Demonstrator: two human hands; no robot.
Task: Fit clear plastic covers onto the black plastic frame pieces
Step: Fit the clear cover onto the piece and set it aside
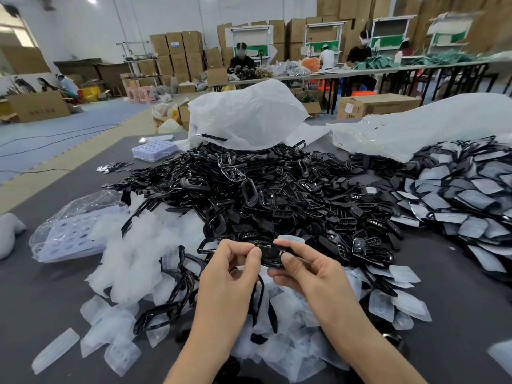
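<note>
Both hands work just in front of the heap [277,189] of black parts that fills the middle of the dark grey desk [55,300]. The left hand [232,261] pinches one end of a black frame [270,254] between thumb and fingers [253,252], and the right hand [302,267] grips the other end, fingers curled under it. A clear cover [291,239] shows just above the right fingertips; whether it is held or lies on the heap cannot be told. Loose clear covers [144,245] spread from the heap's near side, under the wrists and off to its left. Right of the heap lie covered pieces [471,195], overlapping. Behind the heap stand two white plastic bags [243,115]. Left of the heap are a bag of pale trays [72,228], a stack of trays [155,149] and small metal discs [113,166]. Far beyond the heap the room shows blue floor mats [55,126], stacked cartons [180,51] and people [241,59] seated at long tables.
</note>
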